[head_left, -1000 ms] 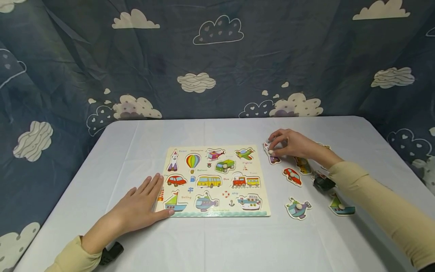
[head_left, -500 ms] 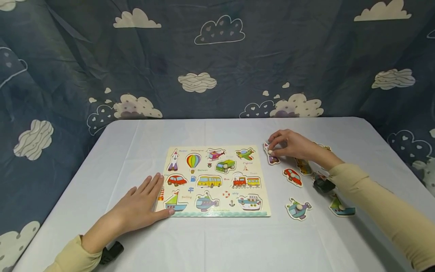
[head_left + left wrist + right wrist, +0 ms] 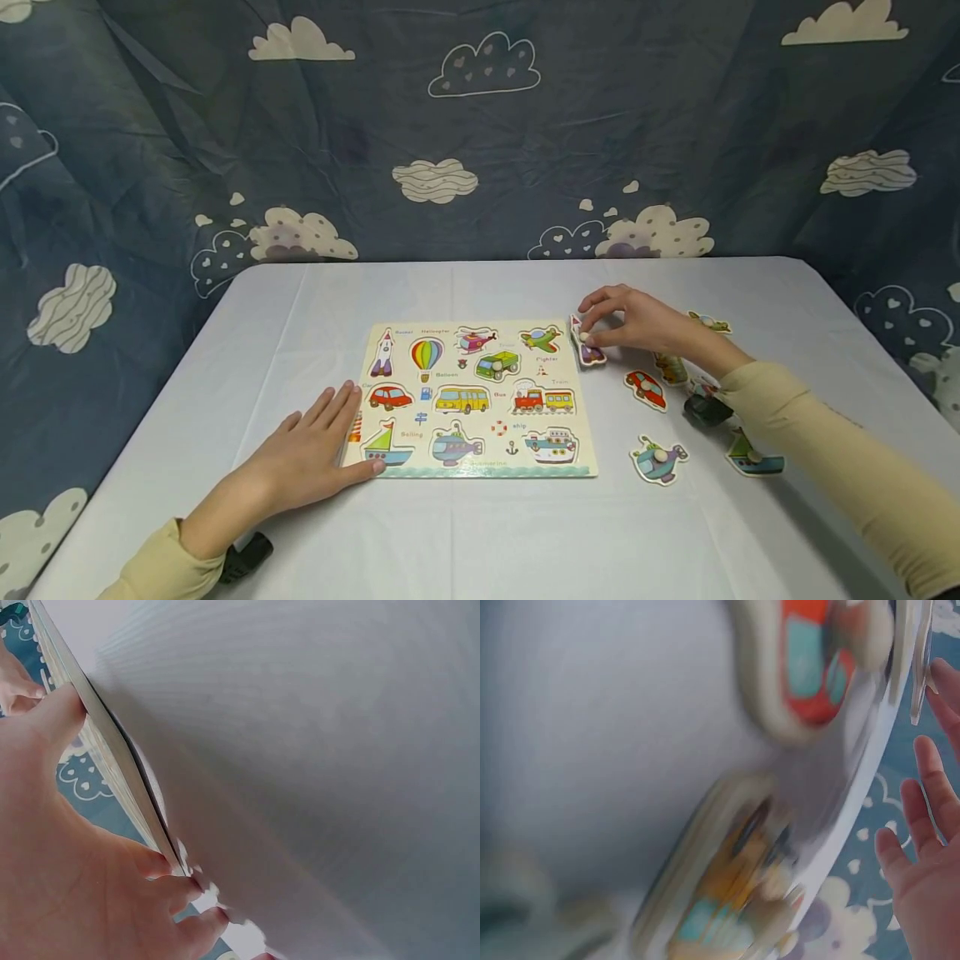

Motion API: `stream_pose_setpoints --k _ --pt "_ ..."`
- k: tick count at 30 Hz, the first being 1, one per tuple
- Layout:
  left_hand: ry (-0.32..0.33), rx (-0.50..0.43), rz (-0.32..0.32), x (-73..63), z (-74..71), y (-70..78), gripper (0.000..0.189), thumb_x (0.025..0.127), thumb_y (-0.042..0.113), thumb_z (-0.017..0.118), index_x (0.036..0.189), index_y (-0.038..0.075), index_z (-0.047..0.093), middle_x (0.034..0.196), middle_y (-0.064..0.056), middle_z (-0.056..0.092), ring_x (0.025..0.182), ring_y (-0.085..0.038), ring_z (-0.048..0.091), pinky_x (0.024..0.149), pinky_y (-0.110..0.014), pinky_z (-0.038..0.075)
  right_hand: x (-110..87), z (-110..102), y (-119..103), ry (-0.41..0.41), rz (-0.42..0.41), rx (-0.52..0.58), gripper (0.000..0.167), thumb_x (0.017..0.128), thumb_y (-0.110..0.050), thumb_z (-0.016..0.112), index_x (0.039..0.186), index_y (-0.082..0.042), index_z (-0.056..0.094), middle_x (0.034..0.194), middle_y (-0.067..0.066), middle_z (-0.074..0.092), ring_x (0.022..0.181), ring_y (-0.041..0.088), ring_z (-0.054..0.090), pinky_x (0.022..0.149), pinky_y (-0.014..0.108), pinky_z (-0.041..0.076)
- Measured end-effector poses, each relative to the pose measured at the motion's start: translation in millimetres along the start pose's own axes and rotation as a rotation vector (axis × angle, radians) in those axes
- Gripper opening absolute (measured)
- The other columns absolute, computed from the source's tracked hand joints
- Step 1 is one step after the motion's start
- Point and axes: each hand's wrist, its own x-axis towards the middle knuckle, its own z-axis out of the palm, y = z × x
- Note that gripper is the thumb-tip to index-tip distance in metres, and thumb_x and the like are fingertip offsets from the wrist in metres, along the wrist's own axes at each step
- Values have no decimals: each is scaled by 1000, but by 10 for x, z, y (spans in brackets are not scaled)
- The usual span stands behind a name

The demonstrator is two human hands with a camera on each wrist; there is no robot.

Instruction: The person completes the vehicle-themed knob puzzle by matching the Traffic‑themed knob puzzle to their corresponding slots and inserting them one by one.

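Observation:
In the head view my left hand (image 3: 303,454) lies flat with spread fingers over the left edge of a cream picture board (image 3: 480,472) printed with vehicles. The left wrist view shows that hand (image 3: 90,862) along the board's edge (image 3: 127,765). My right hand (image 3: 637,321) pinches a rocket puzzle piece (image 3: 592,357) by its small knob, just beside the board's upper right corner. The piece tilts, its tip toward the back. In the right wrist view the right hand's fingers (image 3: 930,769) are at the far right, with the piece seen edge-on (image 3: 920,667).
Right of the board lie a red car piece (image 3: 645,390), a submarine piece (image 3: 658,461), a sailboat piece (image 3: 752,458), a yellow vehicle piece (image 3: 672,369) and a green plane piece (image 3: 708,323). Another piece is partly hidden by the right wrist's black camera (image 3: 707,410).
My right hand has shifted slightly left with the rocket piece, bringing it close to the board's edge. The green plane piece shows more fully. My left hand has stayed in place.

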Motion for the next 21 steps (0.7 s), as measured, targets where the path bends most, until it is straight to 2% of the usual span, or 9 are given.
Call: stream_pose_setpoints --k 11,21 --pt "-12 -13 -6 -8 -27 5 110 85 81 43 157 2 17 162 -15 15 147 -38 14 107 -67 22 57 123 -326 -9 -146 17 11 82 -23 82 92 -27 78 122 -2 61 122 25 44 103 54 33" --pt "-27 -27 -15 -3 -13 0 110 84 81 43 157 2 17 163 -14 14 148 -37 12 108 -67 21 154 258 -585 -38 -196 56 13 83 -21 82 93 -27 78 123 -4 60 120 21 44 103 49 34"
